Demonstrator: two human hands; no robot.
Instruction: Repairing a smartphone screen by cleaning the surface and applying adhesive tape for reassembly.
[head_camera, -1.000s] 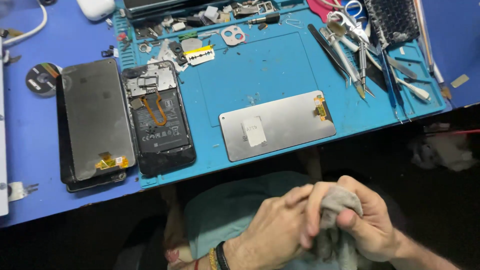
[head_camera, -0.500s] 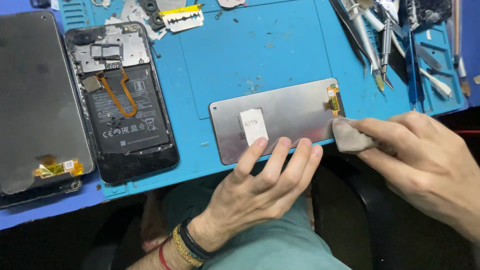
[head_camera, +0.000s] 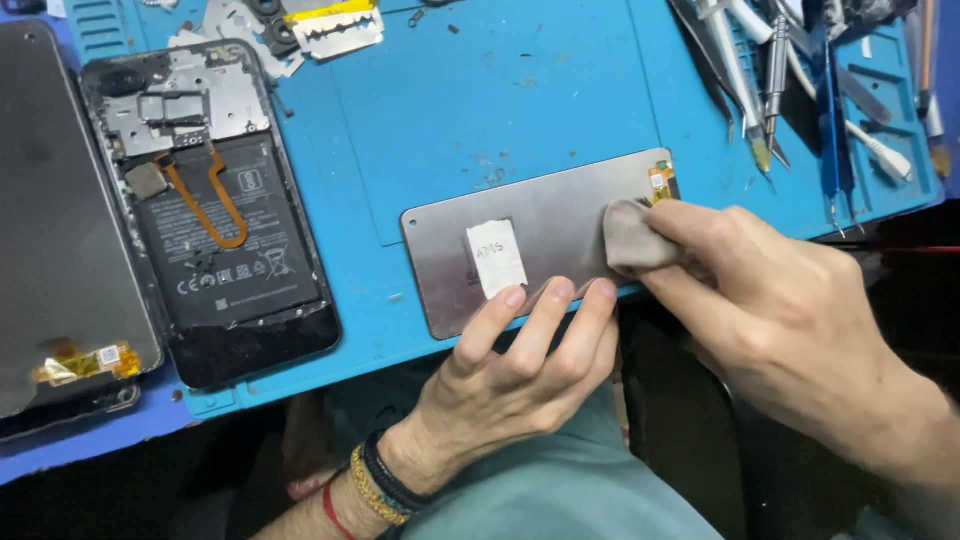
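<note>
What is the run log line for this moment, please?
left hand: fingertips steady metal panel | right hand: presses grey cloth on panel | blue mat

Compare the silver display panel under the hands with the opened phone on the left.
The silver panel lies crosswise, a bare metal back with a white sticker; the opened phone lies lengthwise, showing battery and orange flex. The left hand steadies the panel and the right hand presses a cloth on it; the phone is untouched. Both lie on the blue mat.
</note>
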